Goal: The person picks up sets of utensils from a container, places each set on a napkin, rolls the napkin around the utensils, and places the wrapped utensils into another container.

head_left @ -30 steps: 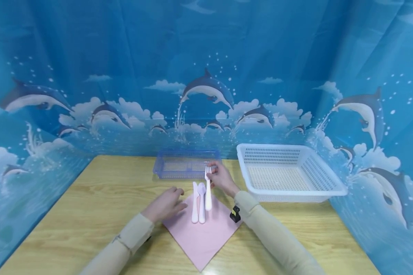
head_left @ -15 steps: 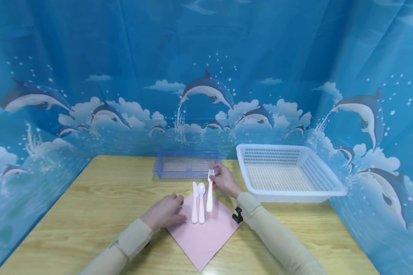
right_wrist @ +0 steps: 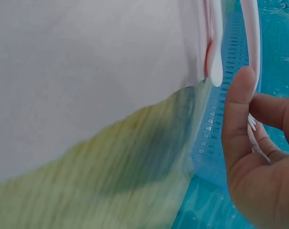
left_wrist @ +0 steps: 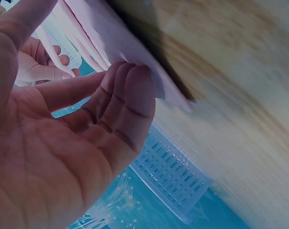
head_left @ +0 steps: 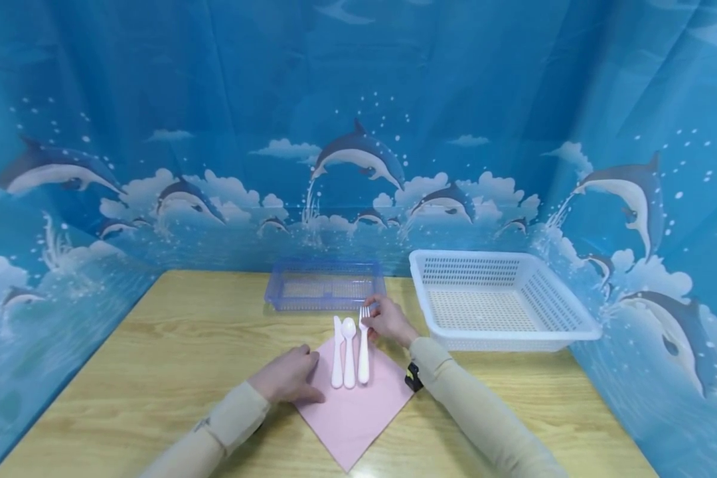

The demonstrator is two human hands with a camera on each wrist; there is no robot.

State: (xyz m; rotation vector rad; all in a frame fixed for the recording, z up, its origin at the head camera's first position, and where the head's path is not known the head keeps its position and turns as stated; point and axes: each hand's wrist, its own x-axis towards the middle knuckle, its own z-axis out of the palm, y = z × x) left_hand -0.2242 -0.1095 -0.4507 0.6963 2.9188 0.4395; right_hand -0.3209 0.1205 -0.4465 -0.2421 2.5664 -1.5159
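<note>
A pink cloth napkin (head_left: 349, 425) lies cornerwise on the table, one point toward me. On it a white knife (head_left: 337, 365) and a white spoon (head_left: 349, 362) lie side by side. My right hand (head_left: 391, 323) pinches a white fork (head_left: 364, 362) near its tines, between thumb and fingers. The fork's handle extends over the napkin, right of the spoon. In the right wrist view, the fork (right_wrist: 251, 38) stands off from the cloth. My left hand (head_left: 288, 376) is at the napkin's left corner, fingers (left_wrist: 137, 90) loosely bent by the cloth edge, gripping nothing.
Behind the napkin stands a translucent blue-purple basket (head_left: 275, 295), close beyond my right hand. A larger white perforated basket (head_left: 508, 340) is at the back right. The wooden table (head_left: 173, 358) ends at a dolphin-print curtain (head_left: 245, 133) at the back and sides.
My right hand has brought the fork slightly right, then down toward me, so it lines up closer with the spoon. The left hand has shifted slightly toward me.
</note>
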